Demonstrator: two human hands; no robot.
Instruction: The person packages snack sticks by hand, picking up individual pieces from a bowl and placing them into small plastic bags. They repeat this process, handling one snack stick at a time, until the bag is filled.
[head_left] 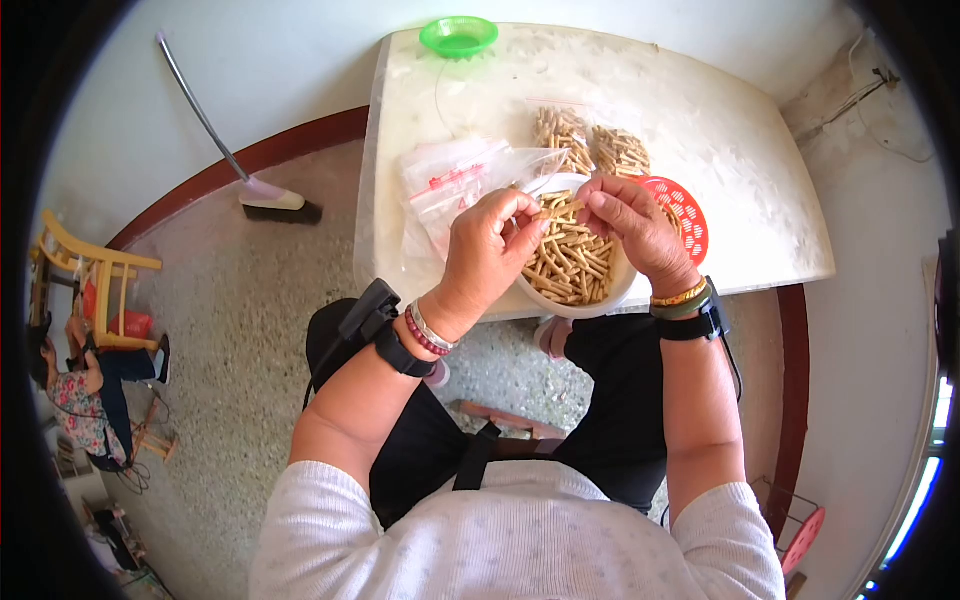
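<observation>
A white bowl full of short tan sticks stands at the table's near edge. Over its far part, my left hand and my right hand are close together, thumbs and fingers pinched at a small tan piece between them. Clear plastic bags lie beside my left hand. Beyond the bowl are two filled bags of sticks side by side. A red perforated basket is partly hidden behind my right hand.
The pale table bears a green dish at its far left corner. A broom leans on the wall at left. Farther left are a wooden chair and another person. A red round stool is at lower right.
</observation>
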